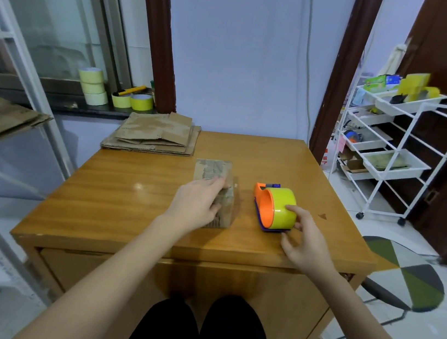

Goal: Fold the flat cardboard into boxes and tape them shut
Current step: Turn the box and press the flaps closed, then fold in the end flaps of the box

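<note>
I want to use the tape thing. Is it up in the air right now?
No, the tape dispenser sits on the table, with the right hand just touching its yellow roll.

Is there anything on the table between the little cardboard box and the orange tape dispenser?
No. In the head view, only a bare strip of the wooden table separates the cardboard box from the tape dispenser.
</note>
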